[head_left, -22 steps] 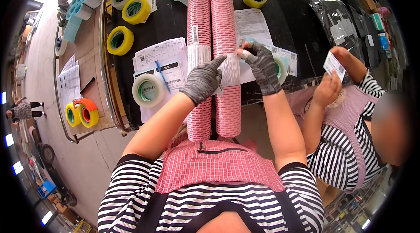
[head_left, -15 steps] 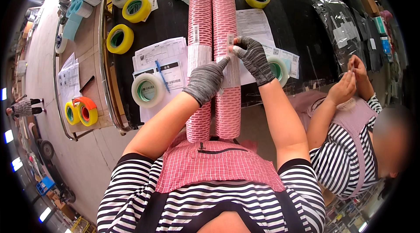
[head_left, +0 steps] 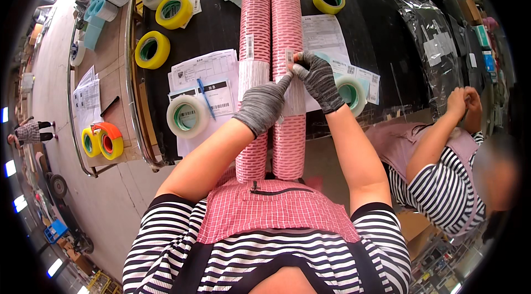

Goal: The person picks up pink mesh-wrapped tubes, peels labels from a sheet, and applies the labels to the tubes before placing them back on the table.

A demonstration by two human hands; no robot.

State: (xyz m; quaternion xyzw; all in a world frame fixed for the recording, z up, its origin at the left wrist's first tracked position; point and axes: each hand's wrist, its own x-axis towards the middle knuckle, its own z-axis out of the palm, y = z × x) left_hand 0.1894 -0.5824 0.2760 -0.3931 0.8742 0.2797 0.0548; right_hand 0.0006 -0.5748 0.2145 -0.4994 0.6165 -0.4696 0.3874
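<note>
Two long pink cylinders with a repeating white pattern lie side by side, pointing away from me: a left cylinder (head_left: 253, 23) and a right cylinder (head_left: 286, 12). Each has a white middle band and a barcode label. My left hand (head_left: 259, 107), in a grey glove with bare fingertips, curls over the cylinders below the bands, its thumb pressed against the right one. At that cylinder's barcode label (head_left: 289, 56), my right hand (head_left: 319, 81), gloved alike, pinches with thumb and forefinger. Whether the label is fully stuck down I cannot tell.
Printed papers (head_left: 202, 70), a blue pen (head_left: 205, 96) and a clear tape roll (head_left: 187, 116) lie left on the black table (head_left: 376, 34). Yellow tape rolls (head_left: 152, 50) stand farther back. At right, a co-worker's hands (head_left: 463, 101) are near a clear plastic bag (head_left: 428, 34). A metal-railed cart (head_left: 130, 67) stands left.
My hands stay at the right cylinder, the right one slightly lower along with its label. The cylinders have shifted a little. The co-worker's hands have moved right and down.
</note>
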